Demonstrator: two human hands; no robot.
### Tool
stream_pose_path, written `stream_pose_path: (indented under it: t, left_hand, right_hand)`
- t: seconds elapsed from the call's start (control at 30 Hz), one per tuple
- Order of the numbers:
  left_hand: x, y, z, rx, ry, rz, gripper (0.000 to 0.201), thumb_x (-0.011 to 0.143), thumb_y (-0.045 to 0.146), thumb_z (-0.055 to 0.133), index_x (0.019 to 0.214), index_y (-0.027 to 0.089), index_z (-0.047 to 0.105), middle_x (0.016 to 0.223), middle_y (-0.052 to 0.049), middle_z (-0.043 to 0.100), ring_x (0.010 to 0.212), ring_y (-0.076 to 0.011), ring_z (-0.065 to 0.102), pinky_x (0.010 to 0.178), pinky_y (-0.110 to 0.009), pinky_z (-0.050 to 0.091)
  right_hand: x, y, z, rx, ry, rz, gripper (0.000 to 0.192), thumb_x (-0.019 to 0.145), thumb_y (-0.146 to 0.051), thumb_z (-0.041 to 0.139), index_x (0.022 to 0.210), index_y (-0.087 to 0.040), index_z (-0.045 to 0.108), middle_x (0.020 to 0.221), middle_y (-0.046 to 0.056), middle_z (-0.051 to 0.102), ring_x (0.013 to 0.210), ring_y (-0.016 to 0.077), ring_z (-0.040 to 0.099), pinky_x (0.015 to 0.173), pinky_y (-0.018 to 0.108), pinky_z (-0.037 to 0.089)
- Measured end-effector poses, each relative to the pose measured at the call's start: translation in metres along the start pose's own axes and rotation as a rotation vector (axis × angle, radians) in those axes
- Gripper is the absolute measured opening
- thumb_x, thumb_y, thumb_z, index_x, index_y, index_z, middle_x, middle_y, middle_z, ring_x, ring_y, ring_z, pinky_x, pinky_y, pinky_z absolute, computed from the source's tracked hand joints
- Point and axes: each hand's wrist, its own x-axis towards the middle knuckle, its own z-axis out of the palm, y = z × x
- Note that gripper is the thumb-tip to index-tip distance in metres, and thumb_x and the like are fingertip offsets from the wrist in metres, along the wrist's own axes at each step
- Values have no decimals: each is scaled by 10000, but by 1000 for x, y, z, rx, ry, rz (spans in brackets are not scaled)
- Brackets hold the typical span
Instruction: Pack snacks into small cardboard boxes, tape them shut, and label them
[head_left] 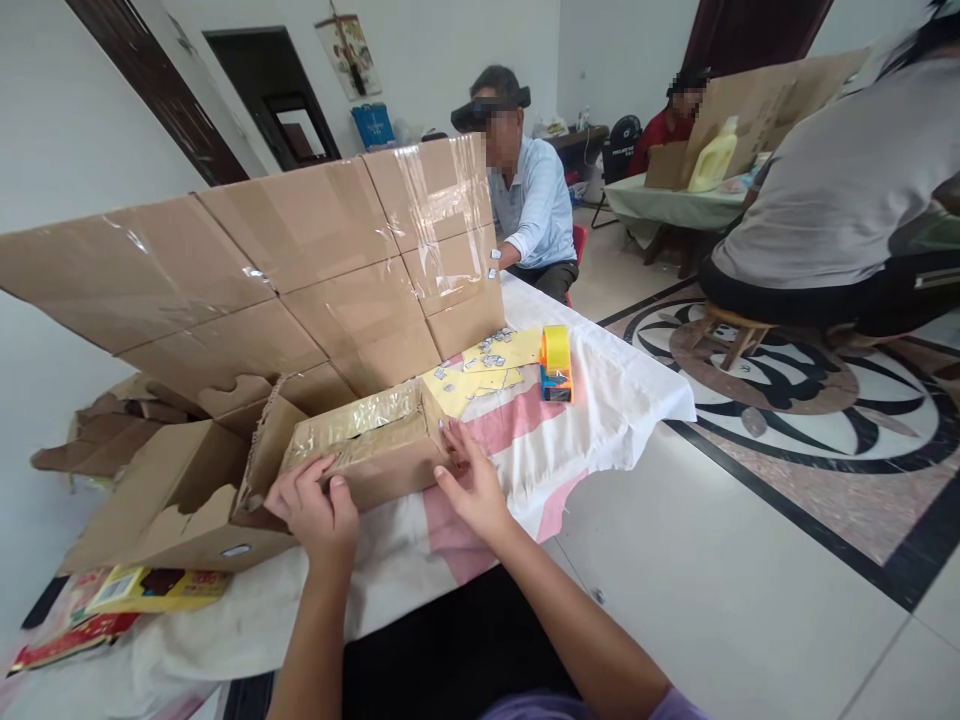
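Centre frame, one brown cardboard flap glazed with clear tape (pixel 367 445) lies on the cloth-covered worktop (pixel 600 420). Left hand (pixel 315 510) curls over its near edge, fingertips hidden; right hand (pixel 472 485) presses spread fingers against its end. One orange-and-yellow tape dispenser (pixel 556 364) stands behind; small scraps there too blurred to count.

- White walls (pixel 75 120) enclose the room; a dark doorway (pixel 262 90) and a hanging picture (pixel 349 55) sit far beyond the fingers.
- Floor (pixel 750 560) right of the fingers: pale tile with a black swirl medallion (pixel 810 400).
- Green-covered table (pixel 675 205) at far right, carrying a yellow jug (pixel 714 155).
- Wooden stool (pixel 731 330) beneath a seated person (pixel 840 190).
- Even, diffuse light throughout.
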Motion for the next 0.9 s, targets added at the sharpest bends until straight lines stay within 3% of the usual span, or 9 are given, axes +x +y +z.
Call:
stream_pose_path:
  t: [0.2,0.3,0.4,0.53,0.7,0.77,0.9]
  left_hand:
    - [-1,-3,-1,-4,0,17,285,975,334,472,1139,168,634,1199,-178,652,1199,-319,546,1099,-545,329]
    - [0,-3,-2,-29,-11,-23,286,968,364,471,1122,178,624,1188,-168,653,1197,-314,550,1105,-542,319]
    - [2,-2,-3,-71,-15,-47,272,964,376,484,1096,186,626,1166,-152,661,1175,-304,569,1108,-539,323]
    - [2,-4,-4,-89,-14,-54,257,964,367,507,1097,189,636,1165,-149,659,1167,-300,581,1107,-536,328]
    - [1,-6,-2,-99,-7,-32,243,967,343,520,1107,189,645,1173,-147,664,1155,-291,588,1107,-526,328]
    - [0,-7,-3,-98,-2,-19,244,968,334,523,1117,187,647,1184,-149,661,1149,-290,585,1105,-524,331]
    - [0,-8,-4,-100,-10,1,245,967,318,531,1136,183,648,1192,-151,656,1157,-292,578,1098,-520,330]
  right_hand:
    - [-3,6,-2,23,53,-1,736,921,-262,651,1593,-300,353,1458,100,622,1329,263,604,1079,474,511]
    - [5,7,-5,58,47,49,749,896,-268,648,1589,-288,365,1409,110,655,1165,248,685,955,425,572]
    - [20,7,-11,118,8,97,835,852,-240,607,1624,-276,291,1376,115,675,1083,242,703,806,370,598]
    - [36,8,-15,23,-94,109,903,781,-196,603,1628,-272,297,1358,109,691,1062,255,693,759,357,585]
    - [30,7,-16,82,-83,96,879,830,-255,614,1636,-314,269,1582,114,487,996,215,693,818,372,585]
    - [24,8,-15,103,-100,85,858,860,-286,626,1636,-324,262,1607,101,456,1160,247,662,939,419,561]
    - [21,10,-9,146,-88,130,735,947,-399,588,1621,-324,303,1533,66,554,1451,254,473,1185,514,377]
